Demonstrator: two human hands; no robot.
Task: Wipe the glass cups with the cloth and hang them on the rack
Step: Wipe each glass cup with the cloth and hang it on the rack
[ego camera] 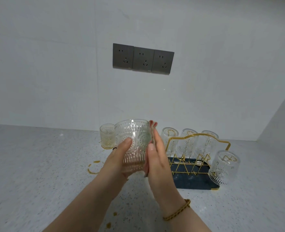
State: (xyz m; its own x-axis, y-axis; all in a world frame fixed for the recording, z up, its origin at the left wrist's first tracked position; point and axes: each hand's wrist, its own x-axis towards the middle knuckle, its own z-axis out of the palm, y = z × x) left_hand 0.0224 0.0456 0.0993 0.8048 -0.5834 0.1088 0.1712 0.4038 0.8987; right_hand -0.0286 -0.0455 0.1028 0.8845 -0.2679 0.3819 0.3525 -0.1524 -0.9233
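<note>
You have one glass cup (133, 144) lifted above the table (38, 164), just to the left of the gold wire rack (200, 148). Your left hand (120, 158) is curled around its lower wall and your right hand (155, 156) lies flat, fingers straight, against its right side, pressing a thin cloth (152, 133) that shows only as an edge. That flat right hand grips nothing firmly, so I judge the embossed glass could slip or twist out if the left hand loosens while you rub. The hung cups stand close to your right wrist, so a wide swing could knock them. By count: four cups upside down on the rack, one stained cup (107, 138) upright behind your left hand, one in hand. Yellow spill marks (95, 166) dot the table.
</note>
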